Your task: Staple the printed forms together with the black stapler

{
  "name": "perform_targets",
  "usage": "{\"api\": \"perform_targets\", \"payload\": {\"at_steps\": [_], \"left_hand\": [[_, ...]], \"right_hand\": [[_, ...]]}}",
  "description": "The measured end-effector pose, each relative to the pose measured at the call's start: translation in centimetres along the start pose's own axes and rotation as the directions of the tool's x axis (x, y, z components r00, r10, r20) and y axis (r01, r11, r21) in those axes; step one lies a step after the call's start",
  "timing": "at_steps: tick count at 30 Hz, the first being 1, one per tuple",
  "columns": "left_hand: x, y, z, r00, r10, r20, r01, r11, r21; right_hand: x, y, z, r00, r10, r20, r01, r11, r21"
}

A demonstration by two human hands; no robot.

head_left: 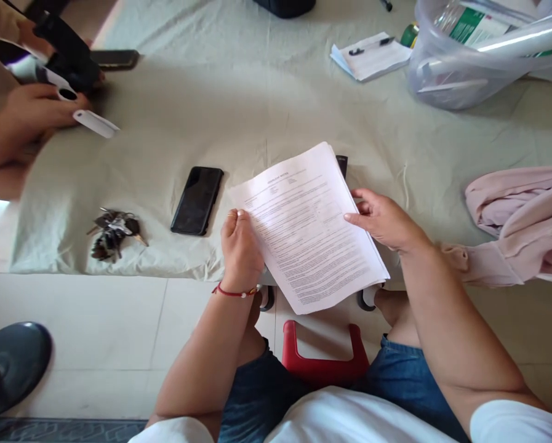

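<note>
Pale-green tablecloth spreads wide, its near edge passing beneath the stack of printed sheets. The left hand pinches the stack's left side; the right hand holds the opposite edge loosely, thumb on top. Light, level pressure should keep the pages aligned. Room to move lies beyond the stack; leftward, the phone, then the keys, limit sideways travel.

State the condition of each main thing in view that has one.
Papers: stacked, print facing up
Left grip: closed on papers
Right grip: thumb over papers' edge; closure unclear
Nearer phone: flat, screen dark
Keys: bunched
Note sheets: flat, pen on top
Plastic bin: uncovered, filled
Pink cloth: bunched
Tablecloth: creased
</note>
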State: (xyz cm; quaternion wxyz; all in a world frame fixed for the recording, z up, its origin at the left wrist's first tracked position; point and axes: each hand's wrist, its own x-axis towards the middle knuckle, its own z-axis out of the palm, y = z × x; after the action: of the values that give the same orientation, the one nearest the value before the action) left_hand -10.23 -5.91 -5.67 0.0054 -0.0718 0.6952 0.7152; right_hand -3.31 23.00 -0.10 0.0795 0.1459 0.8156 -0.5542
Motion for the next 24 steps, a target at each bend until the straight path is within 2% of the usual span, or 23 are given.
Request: {"api": "perform_targets", "payload": {"at_steps": [3, 6, 8, 10, 12, 14, 16, 19, 21, 24], "left_hand": [[0.1, 0.6, 0.8, 0.972, -0.128, -0.195, 0.099, 0.984, -0.150], [-0.1, 1.6, 1.5, 0.963, -0.185, -0.197, 0.124, 0.950, -0.285], [-0.3, 2.3, 1.5, 0.974, -0.215, -0.071, 0.171, 0.904, -0.392], [-0.4, 3.1, 1.3, 0.960, -0.247, 0.133, 0.280, 0.850, -0.446], [-0.6, 3.6, 0.9, 0.906, -0.293, 0.306, 0.399, 0.830, -0.389], [-1.0, 4.0, 0.7, 0.853, -0.326, 0.407, 0.457, 0.843, -0.283], [-1.6, 4.1, 0.8, 0.853, -0.305, 0.424, 0.420, 0.883, -0.209], [-2.5, 4.1, 1.3, 0.929, -0.143, 0.343, 0.217, 0.958, -0.189], [-2.7, 4.1, 1.4, 0.959, -0.012, 0.283, 0.067, 0.981, -0.183], [-2.3, 4.1, 1.2, 0.964, 0.146, 0.221, -0.113, 0.981, -0.157]], "right_hand": [[-0.7, -1.7, -0.1, 0.992, 0.110, 0.062, -0.109, 0.994, -0.021], [-1.0, -2.5, -0.2, 0.988, 0.145, 0.052, -0.148, 0.987, 0.059], [-0.9, -2.4, -0.2, 0.990, 0.134, 0.036, -0.138, 0.971, 0.195], [-0.7, -2.1, 0.0, 0.993, 0.118, -0.007, -0.109, 0.933, 0.342], [-0.6, -2.0, 0.3, 0.993, 0.088, -0.080, -0.045, 0.901, 0.432], [-0.6, -2.2, 0.6, 0.988, 0.050, -0.143, 0.020, 0.893, 0.449], [-0.7, -2.4, 0.9, 0.990, 0.029, -0.135, 0.038, 0.886, 0.463], [-1.1, -2.7, 1.2, 0.999, 0.033, 0.003, -0.030, 0.854, 0.519], [-1.2, -2.7, 1.2, 0.995, 0.043, 0.090, -0.085, 0.839, 0.538], [-1.4, -2.9, 1.3, 0.997, 0.034, 0.066, -0.064, 0.846, 0.529]]}}
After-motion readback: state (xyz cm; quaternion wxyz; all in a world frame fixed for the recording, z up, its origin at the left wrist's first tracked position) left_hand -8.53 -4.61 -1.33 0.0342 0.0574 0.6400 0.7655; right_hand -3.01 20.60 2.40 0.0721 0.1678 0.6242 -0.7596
